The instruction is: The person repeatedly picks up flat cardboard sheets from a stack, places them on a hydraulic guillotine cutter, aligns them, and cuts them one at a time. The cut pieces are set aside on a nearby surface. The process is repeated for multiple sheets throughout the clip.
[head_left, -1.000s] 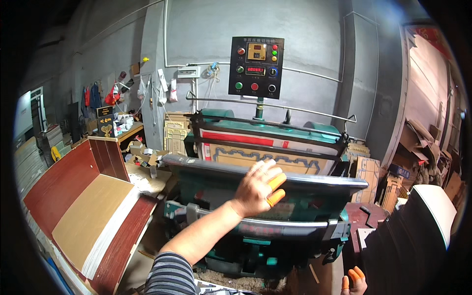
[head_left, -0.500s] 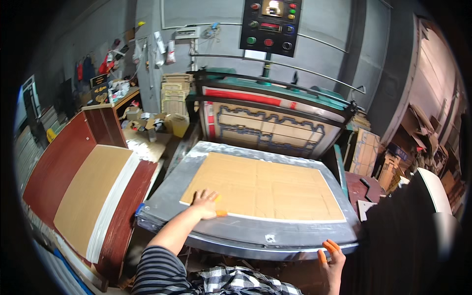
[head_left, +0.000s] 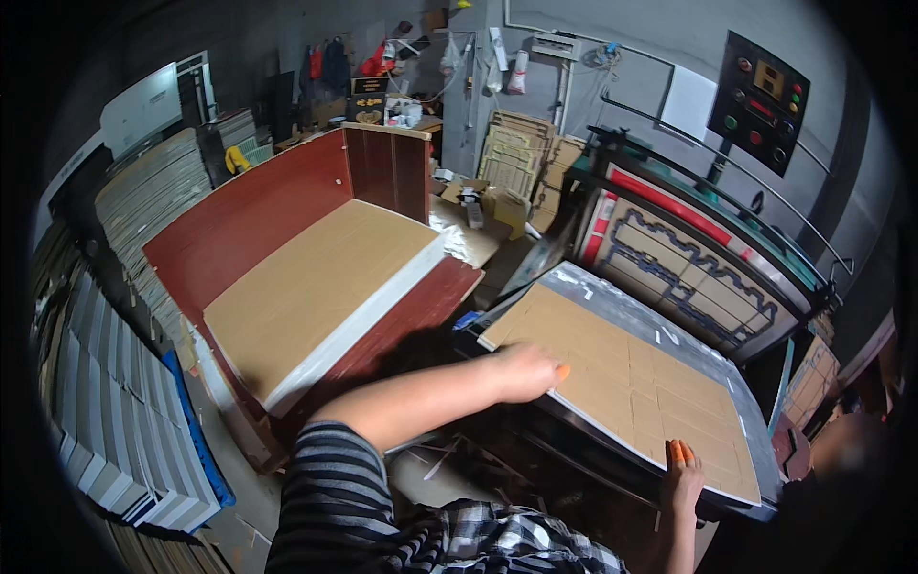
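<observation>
A brown cardboard sheet [head_left: 631, 378] with crease and cut lines lies on the grey metal bed [head_left: 612, 292] of a die-cutting press. Its near edge reaches the front of the bed. My left hand [head_left: 526, 371] is closed on that edge near the sheet's left end; an orange fingertip cover shows, while the thumb is hidden. Further right along the same edge, my right hand [head_left: 683, 478] grips the sheet, its orange-covered fingers on top and its thumb out of sight. Behind the bed stands the press's raised plate with a cutting die [head_left: 684, 273].
To the left, a red-brown bin-like stand [head_left: 268, 230] holds a stack of cardboard sheets [head_left: 325, 277] with white edges. Bundled grey-white boards [head_left: 129, 411] are stacked at the far left. A control panel [head_left: 760, 103] rises behind the press. Paper scraps litter the floor.
My view has swung left. The cardboard sheet has slid toward me to the bed's front edge. My left hand now grips its edge instead of lying flat; my right hand has come onto it.
</observation>
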`<state>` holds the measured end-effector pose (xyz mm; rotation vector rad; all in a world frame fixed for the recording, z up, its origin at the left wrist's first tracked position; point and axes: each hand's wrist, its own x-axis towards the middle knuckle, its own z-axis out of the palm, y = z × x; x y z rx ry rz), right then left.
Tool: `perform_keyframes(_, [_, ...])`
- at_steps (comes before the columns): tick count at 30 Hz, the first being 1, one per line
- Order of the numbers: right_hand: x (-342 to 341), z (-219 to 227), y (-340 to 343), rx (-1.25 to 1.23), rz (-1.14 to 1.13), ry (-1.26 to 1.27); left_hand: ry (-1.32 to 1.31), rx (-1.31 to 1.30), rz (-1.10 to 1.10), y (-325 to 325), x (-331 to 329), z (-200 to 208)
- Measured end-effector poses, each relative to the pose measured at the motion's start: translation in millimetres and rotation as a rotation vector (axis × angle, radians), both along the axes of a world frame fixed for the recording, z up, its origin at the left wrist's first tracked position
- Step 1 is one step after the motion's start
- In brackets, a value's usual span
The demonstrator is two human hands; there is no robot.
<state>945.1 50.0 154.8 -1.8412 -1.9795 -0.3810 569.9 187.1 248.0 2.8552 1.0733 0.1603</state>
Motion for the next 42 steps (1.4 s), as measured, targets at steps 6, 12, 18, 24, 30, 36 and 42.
perform_keyframes(6, [-136, 75, 61, 0.096, 0.224, 0.145, 0.074, 0.244, 0.138, -14, -136, 144])
perform_keyframes(12, [-363, 132, 132, 0.123, 0.816, 0.313, 0.078, 0.606, 0.665, -194, -332, 163])
perform_keyframes(18, [-532, 57, 174, 0.081, 0.953, 0.014, 0.089, 0.655, 1.028, -223, -446, -27])
perform_keyframes(24, [-513, -61, 111, -0.03, 0.962, 0.0, 0.136, 0.405, 1.419, -214, -450, -174])
perform_keyframes(30, [-486, -144, 143, -1.165, 0.389, 1.888, 0.125, 0.382, 1.34, -222, -456, -181])
perform_keyframes(36, [-583, -104, 200, -0.481, 0.615, 2.295, 0.086, 0.461, 1.358, -245, -453, -165])
perform_keyframes(42, [-634, -85, 256, -0.668, 0.603, 2.151, 0.065, 0.394, 1.474, -251, -440, -185])
